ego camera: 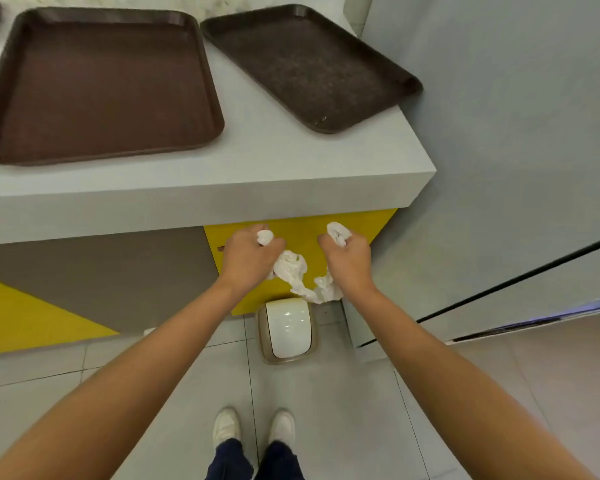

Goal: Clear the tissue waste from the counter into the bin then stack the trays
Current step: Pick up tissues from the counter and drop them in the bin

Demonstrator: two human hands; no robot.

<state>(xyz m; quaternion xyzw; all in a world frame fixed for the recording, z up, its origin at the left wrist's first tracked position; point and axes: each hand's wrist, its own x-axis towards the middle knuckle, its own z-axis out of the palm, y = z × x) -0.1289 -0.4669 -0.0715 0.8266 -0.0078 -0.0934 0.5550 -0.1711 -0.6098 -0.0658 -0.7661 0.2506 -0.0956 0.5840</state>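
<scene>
Left hand (248,258): fingers curled, gripping a crumpled tissue wad (264,237). Right hand (349,259): fingers curled, gripping a second wad (338,233). A loose tissue strand (293,273) hangs between both fists, above the lidded bin (288,330) on the floor. Left tray (97,84) and right tray (309,67) lie side by side, unstacked, on the counter (222,181)

Brown tray (97,88) upper left, darker speckled tray (309,67) upper centre, on pale grey counter (257,178); white tissue (291,270), yellow cabinet panel (300,233), beige bin (263,344) with white lid, centre.
</scene>
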